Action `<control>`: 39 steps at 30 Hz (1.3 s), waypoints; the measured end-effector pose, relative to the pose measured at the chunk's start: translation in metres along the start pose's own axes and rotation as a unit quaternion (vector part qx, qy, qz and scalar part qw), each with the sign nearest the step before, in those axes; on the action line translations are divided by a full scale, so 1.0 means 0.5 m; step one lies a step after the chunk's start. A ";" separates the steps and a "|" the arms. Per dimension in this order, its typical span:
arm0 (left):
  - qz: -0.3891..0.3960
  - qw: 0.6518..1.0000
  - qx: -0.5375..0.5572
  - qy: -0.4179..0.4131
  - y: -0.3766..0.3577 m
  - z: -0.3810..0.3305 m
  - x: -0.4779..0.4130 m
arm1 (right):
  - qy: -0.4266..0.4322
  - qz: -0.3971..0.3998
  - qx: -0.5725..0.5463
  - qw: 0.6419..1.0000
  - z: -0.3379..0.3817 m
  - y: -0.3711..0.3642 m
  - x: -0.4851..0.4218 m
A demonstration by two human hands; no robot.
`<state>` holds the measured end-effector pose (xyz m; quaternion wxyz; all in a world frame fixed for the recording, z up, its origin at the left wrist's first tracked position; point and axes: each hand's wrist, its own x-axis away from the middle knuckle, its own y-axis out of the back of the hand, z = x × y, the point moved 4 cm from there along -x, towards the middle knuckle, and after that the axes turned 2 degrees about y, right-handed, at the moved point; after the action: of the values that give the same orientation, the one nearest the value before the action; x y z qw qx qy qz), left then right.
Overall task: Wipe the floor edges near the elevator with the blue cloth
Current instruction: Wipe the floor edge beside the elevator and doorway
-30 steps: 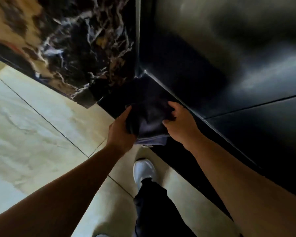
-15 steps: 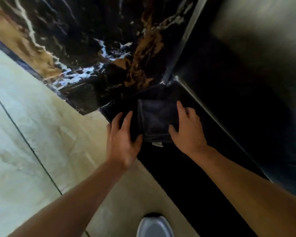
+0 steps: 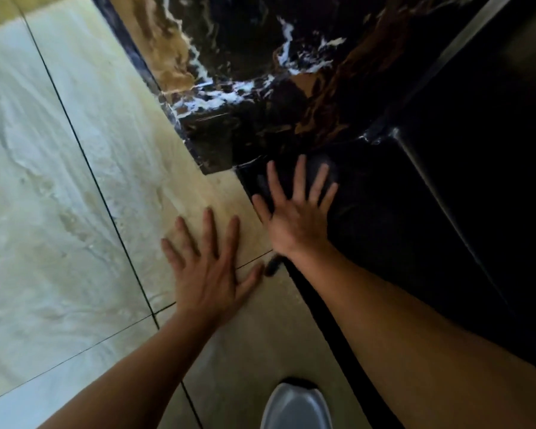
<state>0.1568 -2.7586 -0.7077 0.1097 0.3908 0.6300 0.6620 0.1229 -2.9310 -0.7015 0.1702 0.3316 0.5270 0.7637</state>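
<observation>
The blue cloth (image 3: pixel 310 162) looks dark and lies flat on the black floor strip (image 3: pixel 384 230), close to the corner where the marble wall meets the elevator. My right hand (image 3: pixel 294 221) presses down on it with fingers spread, so most of the cloth is hidden under the palm. My left hand (image 3: pixel 211 274) rests flat on the beige floor tile (image 3: pixel 84 187) just left of the strip, fingers apart and holding nothing.
A dark veined marble wall (image 3: pixel 245 72) rises ahead. The black elevator door (image 3: pixel 492 119) stands to the right behind a shiny metal sill (image 3: pixel 430 196). My grey shoe (image 3: pixel 294 407) is on the tile at the bottom edge.
My left hand has let go of the cloth and moved down-left onto the beige tile. My right hand has spread flat over the cloth. The view has dropped closer to the floor.
</observation>
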 end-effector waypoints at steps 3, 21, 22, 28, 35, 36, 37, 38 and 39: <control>-0.012 1.000 0.006 0.000 0.002 0.017 -0.001 | 0.258 -0.010 0.086 0.962 0.003 -0.018 0.036; 0.025 1.000 -0.007 -0.005 -0.001 0.081 0.007 | 0.389 -0.038 0.179 0.903 -0.094 0.010 0.009; 0.033 0.999 -0.007 -0.005 0.001 0.084 0.005 | 0.273 -0.063 0.157 0.947 -0.154 0.031 -0.012; 0.065 0.998 0.014 0.007 -0.013 0.075 0.009 | -0.203 -0.103 -0.025 0.973 -0.173 0.049 0.005; 0.075 0.996 0.039 0.000 -0.018 0.076 -0.001 | 0.345 -0.049 0.210 0.914 -0.193 0.041 0.030; 0.080 0.996 0.039 -0.006 -0.019 0.076 0.004 | 0.219 -0.069 0.190 0.955 -0.252 0.059 0.023; 0.077 0.996 0.042 -0.006 -0.020 0.077 0.007 | 0.047 -0.102 0.132 0.985 -0.302 0.077 0.022; 0.070 0.997 0.045 -0.005 -0.019 0.075 0.008 | -0.119 -0.132 0.050 0.983 -0.325 0.077 0.038; 0.061 0.997 0.050 -0.002 -0.013 0.074 0.006 | -0.235 -0.148 -0.015 0.961 -0.305 0.071 0.052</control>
<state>0.1771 -2.7277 -0.7162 0.0507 0.4345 0.6374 0.6343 0.0027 -3.0344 -0.6944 0.4056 0.4169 0.5038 0.6387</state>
